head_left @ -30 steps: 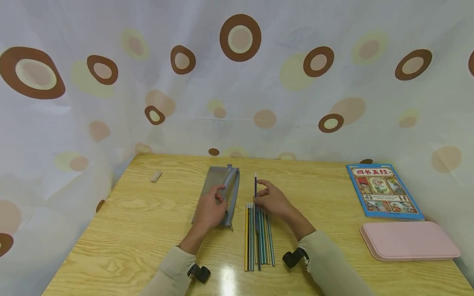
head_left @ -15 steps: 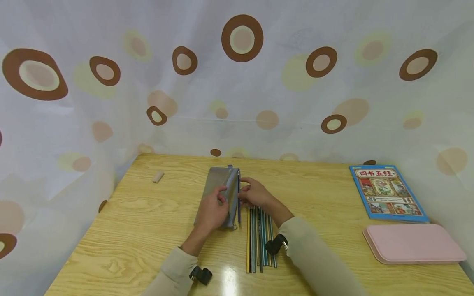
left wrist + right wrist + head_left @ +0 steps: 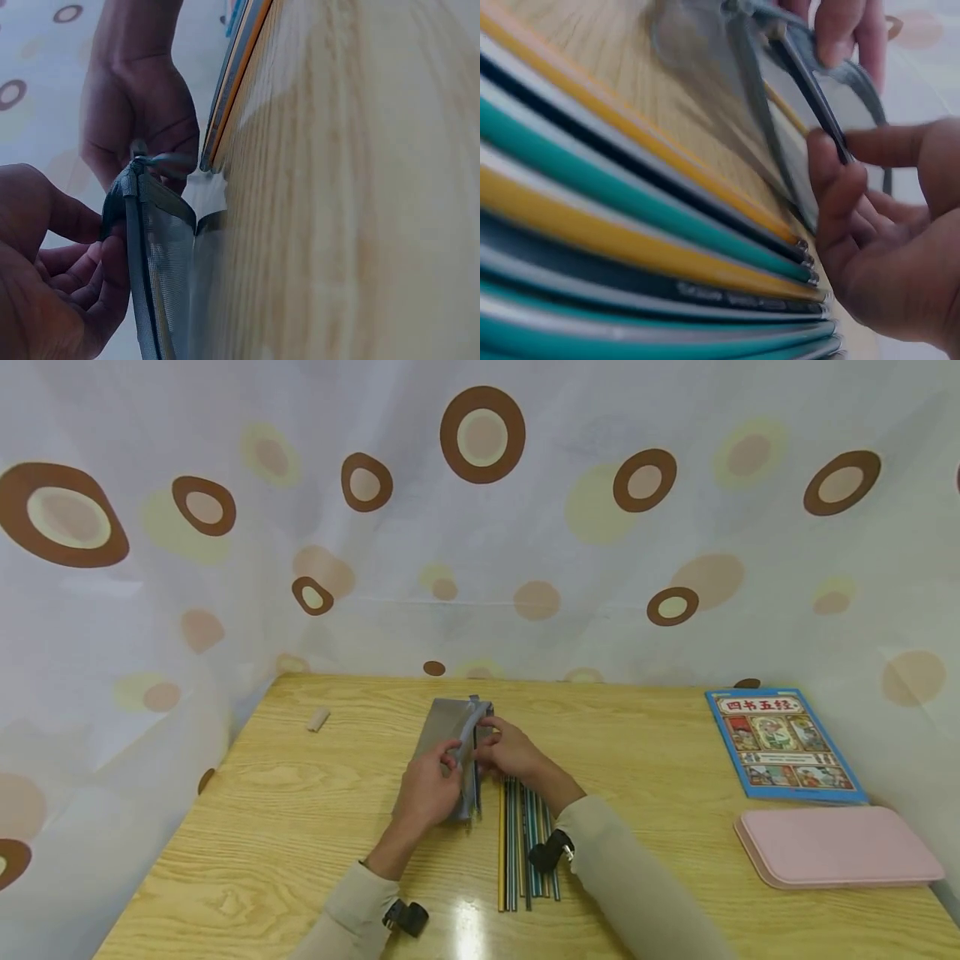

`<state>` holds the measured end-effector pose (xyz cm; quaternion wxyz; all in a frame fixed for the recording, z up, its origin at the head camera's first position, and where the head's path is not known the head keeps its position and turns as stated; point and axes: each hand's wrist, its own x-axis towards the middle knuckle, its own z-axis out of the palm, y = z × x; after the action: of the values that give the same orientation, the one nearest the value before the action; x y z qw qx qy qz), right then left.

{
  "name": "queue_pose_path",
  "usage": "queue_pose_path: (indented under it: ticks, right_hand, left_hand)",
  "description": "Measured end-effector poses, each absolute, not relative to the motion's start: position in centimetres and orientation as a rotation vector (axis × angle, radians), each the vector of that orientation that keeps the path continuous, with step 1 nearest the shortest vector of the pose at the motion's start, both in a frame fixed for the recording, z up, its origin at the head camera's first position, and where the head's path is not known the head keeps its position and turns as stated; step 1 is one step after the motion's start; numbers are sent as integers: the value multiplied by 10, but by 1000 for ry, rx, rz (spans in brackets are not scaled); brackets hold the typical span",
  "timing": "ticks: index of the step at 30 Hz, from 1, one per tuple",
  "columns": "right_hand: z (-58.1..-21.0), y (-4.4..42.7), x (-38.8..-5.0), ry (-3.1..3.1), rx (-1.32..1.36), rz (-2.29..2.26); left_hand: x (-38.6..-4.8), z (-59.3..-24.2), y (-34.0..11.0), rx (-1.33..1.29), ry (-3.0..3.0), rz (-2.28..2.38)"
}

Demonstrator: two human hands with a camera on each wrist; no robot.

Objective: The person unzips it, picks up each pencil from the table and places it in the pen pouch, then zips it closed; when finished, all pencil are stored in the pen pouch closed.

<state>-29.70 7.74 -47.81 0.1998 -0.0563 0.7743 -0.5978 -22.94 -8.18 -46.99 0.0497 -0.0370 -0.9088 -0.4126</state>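
A grey zippered mesh pencil pouch (image 3: 442,722) lies on the table, its zipper side spread. My left hand (image 3: 427,789) pinches the edge of its mouth between thumb and fingers, clearer in the left wrist view (image 3: 56,277). With thumb and fingertips, my right hand (image 3: 517,755) holds a dark pencil (image 3: 806,75) lengthwise at the pouch's opening. Something yellow and thin (image 3: 784,109) shows through the pouch in the right wrist view. Just right of the pouch, several pencils (image 3: 525,852) in yellow, teal and dark colours lie side by side, their far ends partly under my right hand.
A small beige eraser-like block (image 3: 318,720) lies at the table's far left. On the right are a blue-bordered book (image 3: 783,745) and a pink case (image 3: 840,847). A patterned sheet (image 3: 480,568) hangs behind the table.
My right hand has carried the dark pencil left from above the pencil row to the pouch's mouth. My left hand stays on the pouch's edge, and the opening looks wider.
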Motion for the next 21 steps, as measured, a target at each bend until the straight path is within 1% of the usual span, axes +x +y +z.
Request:
queue_pose_path:
  ticks: [7, 15, 21]
  right_hand:
    - [-479, 77, -296, 2165, -82, -1741]
    - [-482, 67, -299, 2139, -128, -1720]
    - [-482, 67, -300, 2170, -199, -1658]
  left_hand:
    - [-228, -469, -79, -131, -2784, -1320]
    - [-228, -472, -80, -196, -2758, -1353]
    - [-228, -472, -81, -172, -2752, -1349]
